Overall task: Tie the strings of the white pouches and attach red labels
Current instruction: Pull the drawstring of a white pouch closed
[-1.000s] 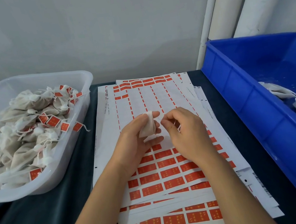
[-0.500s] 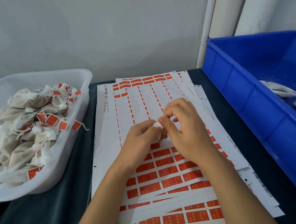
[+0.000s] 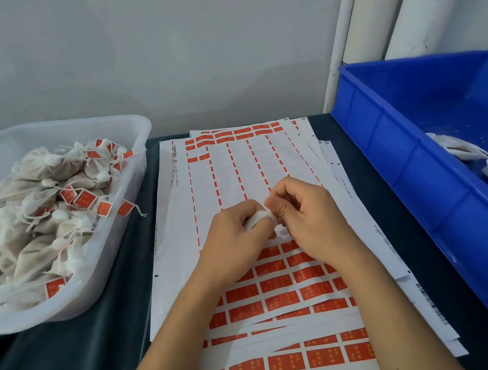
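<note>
Over label sheets [image 3: 235, 179], both hands [image 3: 274, 224] pinch pouch [image 3: 257, 217].

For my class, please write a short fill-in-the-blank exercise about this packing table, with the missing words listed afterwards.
1. The finished pouches with red tags lie piled in the clear tub on the person's ____ side.
2. The bin on the other side is coloured ____.
3. The left hand and the right hand together hold a small ____ pouch.
4. Under the hands lie sheets of ____ labels.

Missing words: left; blue; white; red
</note>
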